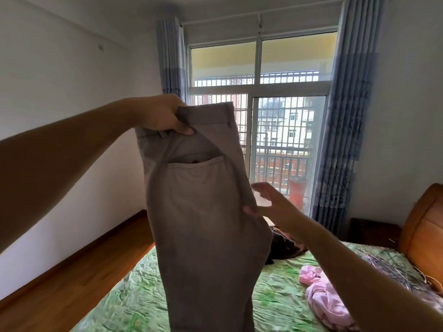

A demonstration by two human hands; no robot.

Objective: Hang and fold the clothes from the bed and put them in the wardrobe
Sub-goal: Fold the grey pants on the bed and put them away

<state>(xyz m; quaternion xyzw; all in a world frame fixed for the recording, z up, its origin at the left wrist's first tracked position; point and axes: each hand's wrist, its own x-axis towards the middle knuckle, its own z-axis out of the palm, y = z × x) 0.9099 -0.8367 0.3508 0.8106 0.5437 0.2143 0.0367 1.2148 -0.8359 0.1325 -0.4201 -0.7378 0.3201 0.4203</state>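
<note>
Both hands were raised over the bed in the head view. The left hand (pixel 165 113) gripped the waistband of a pair of grey trousers (pixel 203 224), fingers curled over the top edge and thumb pressed on the cloth near a belt loop. The trousers hung straight down from that grip, held up in front of the window (pixel 287 130), with a back pocket (pixel 199 173) facing the camera and the legs running out of the bottom of the picture. The right hand (pixel 271 207) was at the trousers' right edge, partly blurred, its fingers loosely spread and clasping nothing, the thumb tip touching the fabric.

Below, the bed (pixel 134 291) had a crumpled green sheet. A pink garment (pixel 326 300) lay bunched on it near the right forearm, and a dark garment (pixel 285 248) lay further back, partly hidden behind the trousers. An orange headboard (pixel 424 236) stood at the right, blue curtains (pixel 340 140) framed the window, and a wooden floor (pixel 72 279) ran along the left wall.
</note>
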